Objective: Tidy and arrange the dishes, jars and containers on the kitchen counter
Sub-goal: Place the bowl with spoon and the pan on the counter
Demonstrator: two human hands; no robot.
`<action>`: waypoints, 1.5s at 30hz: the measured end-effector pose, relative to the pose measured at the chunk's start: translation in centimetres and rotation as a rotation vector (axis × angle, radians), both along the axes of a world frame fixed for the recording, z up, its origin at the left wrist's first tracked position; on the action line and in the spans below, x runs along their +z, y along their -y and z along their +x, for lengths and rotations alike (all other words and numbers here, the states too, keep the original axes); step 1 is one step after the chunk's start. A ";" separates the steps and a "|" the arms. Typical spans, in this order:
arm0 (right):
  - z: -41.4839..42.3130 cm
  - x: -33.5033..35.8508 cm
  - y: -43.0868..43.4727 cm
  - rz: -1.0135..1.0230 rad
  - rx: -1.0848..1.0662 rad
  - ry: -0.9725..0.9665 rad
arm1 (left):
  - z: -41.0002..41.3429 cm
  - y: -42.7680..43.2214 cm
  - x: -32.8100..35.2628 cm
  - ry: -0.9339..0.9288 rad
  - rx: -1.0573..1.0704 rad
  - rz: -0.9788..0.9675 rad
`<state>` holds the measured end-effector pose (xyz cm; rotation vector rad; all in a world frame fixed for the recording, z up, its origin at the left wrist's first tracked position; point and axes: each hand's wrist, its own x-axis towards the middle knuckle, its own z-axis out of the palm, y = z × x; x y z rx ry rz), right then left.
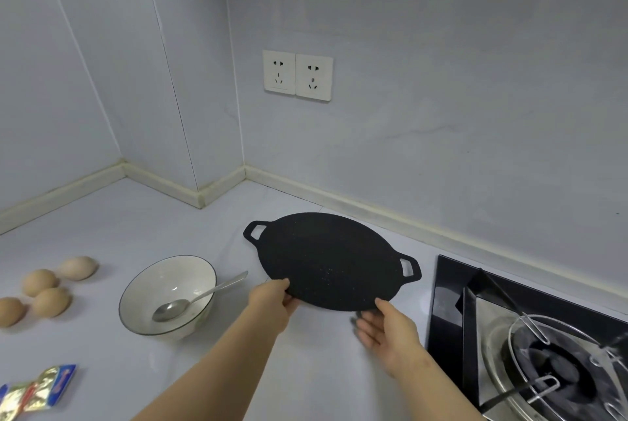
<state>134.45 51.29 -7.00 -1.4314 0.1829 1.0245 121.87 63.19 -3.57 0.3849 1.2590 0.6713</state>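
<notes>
Partly, the grip is out of sight: the left hand [272, 301] has its thumb laid over the near rim of the griddle pan [333, 261] while its fingers go underneath, hidden by the black surface. The right hand [387, 329] pinches the same near rim further right, thumb tip on top and fingers [365, 327] stretched out below, only their ends showing. Whether the pan's far edge rests on the counter [136, 217] or hangs above it cannot be told. The gas stove [503, 346] is cut off by the right and bottom edges, and its wire pot support is blurred. At the lower left some foil packets [37, 390] run off the frame, their print unreadable, and the leftmost of four eggs [51, 301] is clipped too.

The pan is a flat, round, matte black disc with faint pale speckles and a loop handle at each end – one toward the back left, one toward the stove. It sits between the bowl [170, 271] and the stove, near the back wall below a pair of sockets [297, 76]. The white, dark-rimmed bowl stands just left of the left hand, with a metal spoon [190, 301] lying in it, handle leaning out over the rim toward the pan
</notes>
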 end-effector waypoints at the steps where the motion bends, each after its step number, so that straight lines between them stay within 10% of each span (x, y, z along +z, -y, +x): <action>1: 0.4 -0.1 0.1 -0.010 0.018 -0.005 | 0.0 -0.1 0.0 -0.001 -0.006 0.004; 23: 2.6 -0.5 -3.8 0.081 -0.272 -0.053 | -0.6 -2.9 -3.1 -0.003 0.193 -0.042; 45: -0.1 -0.8 -10.4 0.067 -0.110 -0.099 | -1.7 -4.5 -5.3 0.100 0.352 -0.025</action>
